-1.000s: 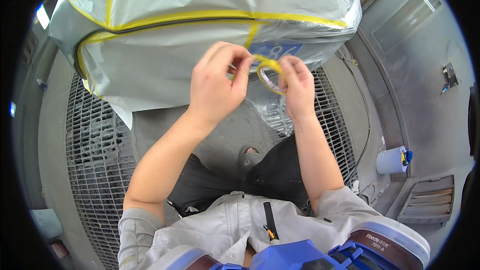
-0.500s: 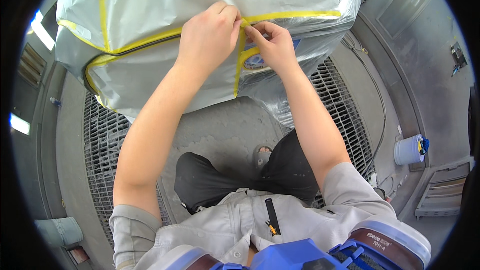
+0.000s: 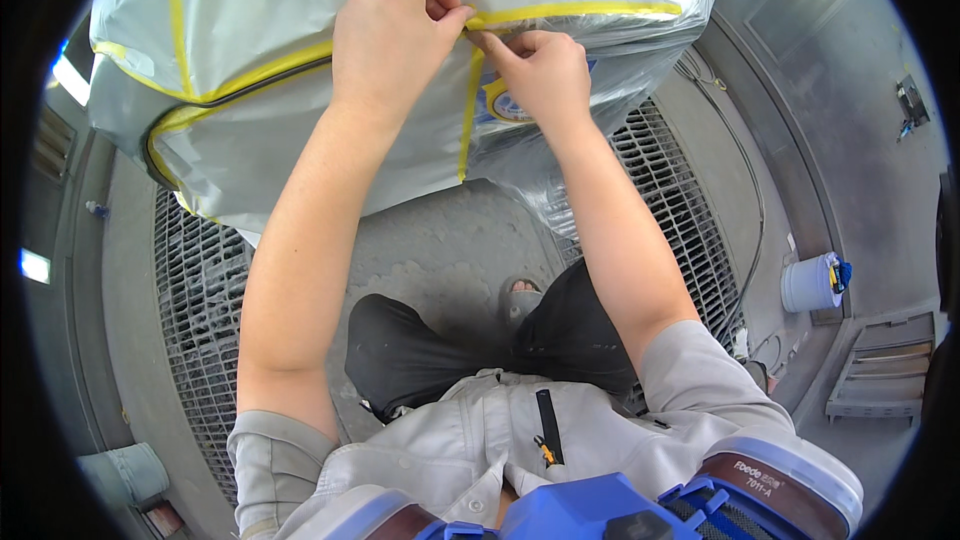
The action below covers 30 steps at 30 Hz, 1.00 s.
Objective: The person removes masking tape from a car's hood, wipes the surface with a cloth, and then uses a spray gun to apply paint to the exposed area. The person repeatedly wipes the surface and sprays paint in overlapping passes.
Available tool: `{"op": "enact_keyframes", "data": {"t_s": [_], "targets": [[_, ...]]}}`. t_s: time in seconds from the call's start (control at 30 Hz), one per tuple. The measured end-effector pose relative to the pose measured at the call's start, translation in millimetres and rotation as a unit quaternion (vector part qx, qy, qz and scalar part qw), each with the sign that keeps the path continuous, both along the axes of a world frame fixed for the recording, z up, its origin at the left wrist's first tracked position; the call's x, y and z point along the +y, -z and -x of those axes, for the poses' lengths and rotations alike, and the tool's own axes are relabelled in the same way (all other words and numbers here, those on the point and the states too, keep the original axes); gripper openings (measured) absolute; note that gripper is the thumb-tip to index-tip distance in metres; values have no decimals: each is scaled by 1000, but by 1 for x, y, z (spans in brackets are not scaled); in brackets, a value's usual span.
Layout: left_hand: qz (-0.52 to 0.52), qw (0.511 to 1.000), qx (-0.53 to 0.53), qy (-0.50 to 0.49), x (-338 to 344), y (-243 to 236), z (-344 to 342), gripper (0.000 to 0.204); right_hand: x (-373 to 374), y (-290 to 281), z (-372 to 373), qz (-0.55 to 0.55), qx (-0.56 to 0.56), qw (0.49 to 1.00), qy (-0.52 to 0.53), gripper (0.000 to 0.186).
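Note:
A car-like body (image 3: 115, 100) in front of me is covered with pale masking sheet (image 3: 270, 155), its edges lined with yellow masking tape (image 3: 580, 10). My left hand (image 3: 395, 35) pinches the tape where a horizontal strip meets a vertical one. Just right of it, my right hand (image 3: 545, 75) is closed, thumb and forefinger on the same tape junction. Below the right hand, a yellow-rimmed round piece (image 3: 505, 100) with blue and white markings is partly hidden; I cannot tell whether it is a tape roll or a label. Clear plastic film (image 3: 640, 65) wraps the right side.
Floor grates (image 3: 675, 180) run along both sides of the grey floor (image 3: 430, 240). A cable (image 3: 757, 210) lies at the right, near a white bucket (image 3: 810, 283) and a slatted grey rack (image 3: 880, 370). Another bucket (image 3: 125, 473) stands at lower left.
The covered body sits slightly higher and further left in view. Both hands stay at the tape junction; the right hand now covers more of the round yellow-rimmed piece.

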State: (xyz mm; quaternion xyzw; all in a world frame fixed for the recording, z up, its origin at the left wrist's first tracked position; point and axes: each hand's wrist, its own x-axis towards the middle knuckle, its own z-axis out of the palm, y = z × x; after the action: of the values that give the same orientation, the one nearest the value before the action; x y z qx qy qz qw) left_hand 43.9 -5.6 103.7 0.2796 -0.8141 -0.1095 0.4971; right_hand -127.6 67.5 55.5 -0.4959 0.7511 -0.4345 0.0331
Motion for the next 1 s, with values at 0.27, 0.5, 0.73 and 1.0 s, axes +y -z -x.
{"op": "enact_keyframes", "data": {"t_s": [0.27,0.5,0.73,1.0], "targets": [[341,931,77,-109,5,38,-10,20,86,23,36,-76,-221,965,-119,44],[371,914,54,-156,-21,61,16,24,238,106,47,-8,252,953,-166,47],[446,880,-26,-164,-28,60,5,22,261,141,74,-3,220,940,-260,56],[373,916,-113,-90,-19,42,10,27,254,105,89,-79,68,956,-273,68]]}}
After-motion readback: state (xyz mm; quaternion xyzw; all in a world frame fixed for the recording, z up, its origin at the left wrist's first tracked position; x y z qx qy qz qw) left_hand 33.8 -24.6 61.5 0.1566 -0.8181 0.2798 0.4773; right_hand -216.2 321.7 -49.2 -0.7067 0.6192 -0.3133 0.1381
